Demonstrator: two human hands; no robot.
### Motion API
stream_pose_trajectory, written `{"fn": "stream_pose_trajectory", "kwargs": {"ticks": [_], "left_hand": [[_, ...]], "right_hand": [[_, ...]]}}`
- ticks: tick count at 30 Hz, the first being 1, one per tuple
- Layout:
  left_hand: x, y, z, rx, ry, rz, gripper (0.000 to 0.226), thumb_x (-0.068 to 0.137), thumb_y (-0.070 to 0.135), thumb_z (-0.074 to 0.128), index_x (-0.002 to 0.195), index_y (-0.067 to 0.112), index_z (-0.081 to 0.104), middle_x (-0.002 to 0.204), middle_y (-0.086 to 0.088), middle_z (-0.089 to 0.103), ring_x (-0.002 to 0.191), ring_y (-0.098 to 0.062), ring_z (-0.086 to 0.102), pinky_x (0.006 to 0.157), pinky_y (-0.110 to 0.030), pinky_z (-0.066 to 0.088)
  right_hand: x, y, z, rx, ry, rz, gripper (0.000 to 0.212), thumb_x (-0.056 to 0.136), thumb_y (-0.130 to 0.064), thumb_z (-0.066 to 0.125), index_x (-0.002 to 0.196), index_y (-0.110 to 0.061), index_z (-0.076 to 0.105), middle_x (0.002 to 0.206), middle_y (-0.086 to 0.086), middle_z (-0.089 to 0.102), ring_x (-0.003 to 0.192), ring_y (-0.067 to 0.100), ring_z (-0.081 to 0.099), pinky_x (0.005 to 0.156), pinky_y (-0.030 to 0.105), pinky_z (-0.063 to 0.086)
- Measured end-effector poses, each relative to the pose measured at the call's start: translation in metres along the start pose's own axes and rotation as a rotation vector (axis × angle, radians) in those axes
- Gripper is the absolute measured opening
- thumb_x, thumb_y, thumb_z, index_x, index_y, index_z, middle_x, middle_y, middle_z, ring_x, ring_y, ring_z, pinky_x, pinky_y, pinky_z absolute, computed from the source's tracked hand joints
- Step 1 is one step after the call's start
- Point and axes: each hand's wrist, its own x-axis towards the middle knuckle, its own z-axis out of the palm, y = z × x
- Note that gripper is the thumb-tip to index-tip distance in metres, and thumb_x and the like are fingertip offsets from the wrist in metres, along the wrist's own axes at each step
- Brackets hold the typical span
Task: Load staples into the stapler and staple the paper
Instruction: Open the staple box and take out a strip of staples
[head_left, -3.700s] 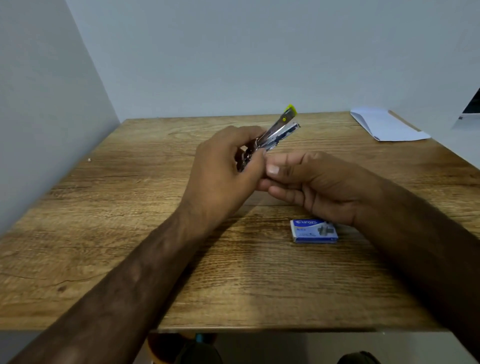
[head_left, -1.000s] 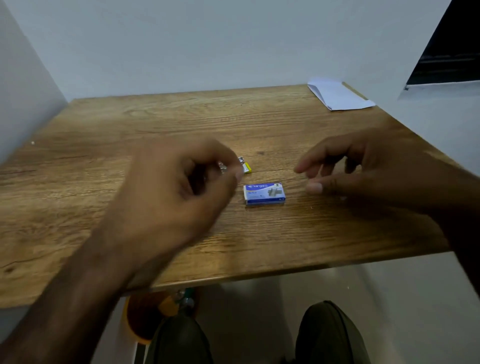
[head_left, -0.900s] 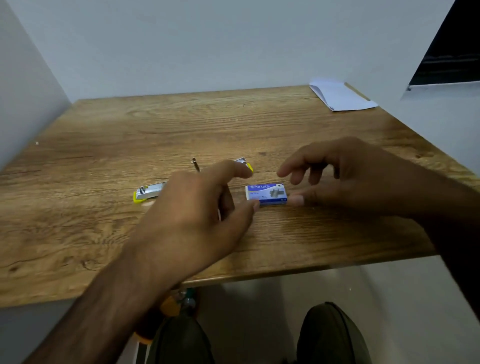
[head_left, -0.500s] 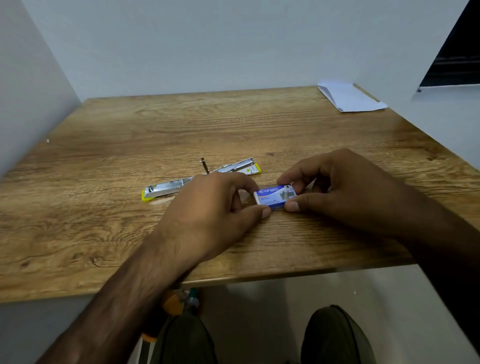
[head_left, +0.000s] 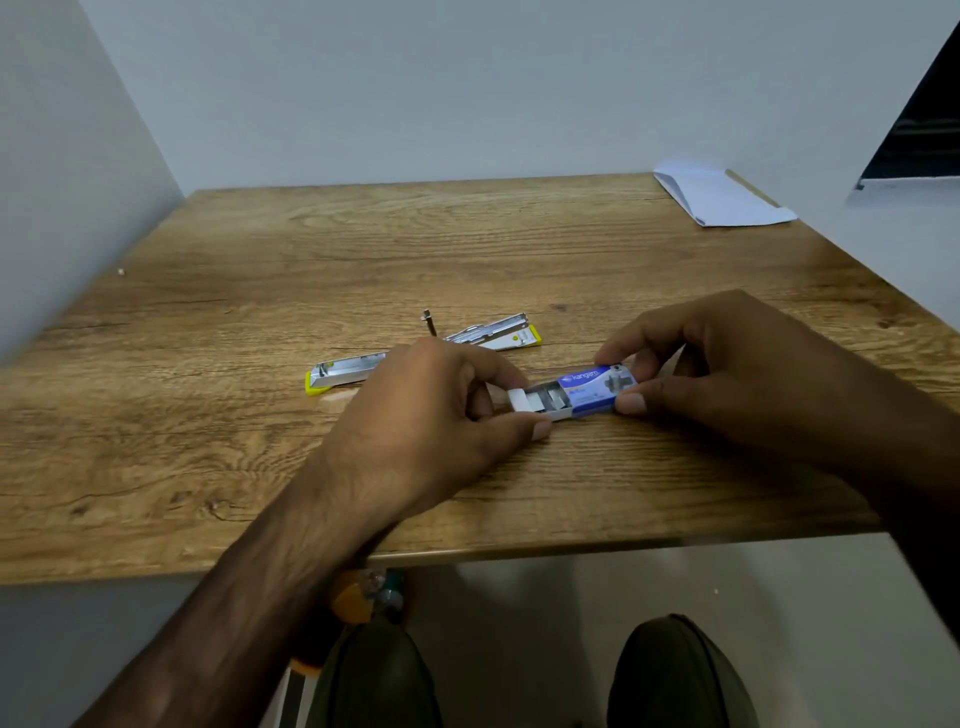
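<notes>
Stapler (head_left: 348, 371) lies opened flat on the table (head_left: 363, 249), behind two hands working a staple box (head_left: 597, 387).
Head view: the stapler's silver, yellow-tipped halves stretch left and right near the table's middle, and the left hand (head_left: 431, 415) hides the part where they join. Just in front of it, the right hand (head_left: 727, 374) pinches the blue box sleeve between thumb and fingers. The left hand grasps the white tray (head_left: 519, 400) by its end. The tray stands partway out of the sleeve's left side, with grey staples (head_left: 553, 400) showing inside. The box rests on the table near its front edge. The paper (head_left: 722, 197) lies well apart at the far right corner.
</notes>
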Motion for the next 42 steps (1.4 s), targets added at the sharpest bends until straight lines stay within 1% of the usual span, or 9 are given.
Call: {"fn": "stream_pose_trajectory", "kwargs": {"ticks": [3, 6, 9, 12, 15, 24, 30, 35, 42], "left_hand": [[-0.001, 0.001, 0.001, 0.004, 0.017, 0.000, 0.025, 0.074, 0.047, 0.084, 0.095, 0.036, 0.077, 0.060, 0.012, 0.068, 0.049, 0.002, 0.055, 0.057, -0.030, 0.052], [-0.003, 0.002, 0.001, 0.012, 0.027, -0.008, 0.025, 0.074, 0.047, 0.084, 0.095, 0.036, 0.077, 0.062, 0.012, 0.068, 0.051, 0.002, 0.056, 0.057, -0.028, 0.051], [-0.003, 0.004, 0.001, 0.010, 0.030, -0.014, 0.026, 0.074, 0.047, 0.084, 0.096, 0.036, 0.077, 0.062, 0.011, 0.068, 0.052, 0.001, 0.057, 0.059, -0.029, 0.052], [-0.003, 0.005, 0.000, 0.013, 0.026, -0.013, 0.026, 0.074, 0.046, 0.084, 0.098, 0.036, 0.078, 0.060, 0.009, 0.067, 0.052, 0.001, 0.057, 0.059, -0.031, 0.053], [-0.005, 0.005, -0.003, 0.010, 0.018, 0.001, 0.024, 0.076, 0.046, 0.083, 0.097, 0.036, 0.078, 0.061, 0.005, 0.068, 0.053, -0.001, 0.057, 0.057, -0.031, 0.051], [-0.004, 0.008, 0.000, 0.006, 0.018, 0.023, 0.025, 0.073, 0.047, 0.084, 0.095, 0.036, 0.079, 0.055, 0.012, 0.062, 0.053, 0.001, 0.055, 0.056, -0.022, 0.045], [-0.005, 0.000, -0.001, -0.071, 0.079, 0.016, 0.027, 0.065, 0.043, 0.092, 0.086, 0.034, 0.079, 0.071, 0.014, 0.072, 0.065, 0.002, 0.067, 0.061, -0.021, 0.054], [-0.006, -0.004, -0.003, -0.141, 0.053, 0.033, 0.024, 0.068, 0.032, 0.092, 0.086, 0.032, 0.077, 0.080, 0.013, 0.074, 0.056, 0.008, 0.061, 0.055, -0.019, 0.046], [-0.008, -0.006, -0.009, -0.300, -0.005, -0.039, 0.025, 0.072, 0.011, 0.090, 0.087, 0.026, 0.076, 0.085, 0.005, 0.076, 0.040, -0.010, 0.063, 0.034, -0.012, 0.037]], "right_hand": [[-0.001, -0.001, -0.006, -0.051, -0.017, 0.030, 0.029, 0.075, -0.031, 0.085, 0.098, -0.043, 0.075, 0.083, -0.019, 0.070, 0.062, -0.006, 0.062, 0.059, 0.022, 0.037], [-0.005, -0.004, -0.011, -0.123, 0.008, 0.029, 0.037, 0.072, -0.039, 0.084, 0.105, -0.049, 0.071, 0.091, -0.018, 0.067, 0.066, 0.003, 0.061, 0.061, 0.025, 0.039], [-0.009, -0.014, -0.012, -0.117, 0.107, -0.084, 0.025, 0.070, -0.049, 0.077, 0.095, -0.050, 0.072, 0.087, -0.020, 0.066, 0.071, 0.003, 0.060, 0.063, 0.030, 0.045], [-0.009, -0.031, -0.001, -0.081, 0.062, -0.192, 0.017, 0.071, -0.049, 0.070, 0.087, -0.048, 0.075, 0.082, -0.020, 0.067, 0.074, 0.002, 0.059, 0.066, 0.033, 0.048], [-0.002, -0.043, 0.014, -0.179, 0.021, -0.242, 0.009, 0.081, -0.043, 0.072, 0.088, -0.048, 0.075, 0.084, -0.018, 0.063, 0.075, -0.001, 0.053, 0.069, 0.031, 0.042], [0.002, -0.049, 0.020, -0.405, 0.026, -0.257, 0.010, 0.085, -0.046, 0.067, 0.089, -0.054, 0.071, 0.090, -0.017, 0.065, 0.082, 0.011, 0.057, 0.069, 0.033, 0.045], [0.007, -0.052, 0.020, -0.440, 0.027, -0.219, 0.013, 0.079, -0.051, 0.070, 0.091, -0.052, 0.073, 0.088, -0.016, 0.067, 0.085, 0.012, 0.060, 0.068, 0.031, 0.043], [0.007, -0.052, 0.019, -0.427, 0.011, -0.212, 0.013, 0.079, -0.051, 0.071, 0.092, -0.051, 0.073, 0.089, -0.018, 0.068, 0.086, 0.011, 0.060, 0.071, 0.032, 0.047], [0.003, -0.052, 0.016, -0.382, 0.013, -0.225, 0.013, 0.081, -0.042, 0.071, 0.091, -0.050, 0.072, 0.083, -0.024, 0.068, 0.082, 0.004, 0.058, 0.070, 0.031, 0.046]]}}
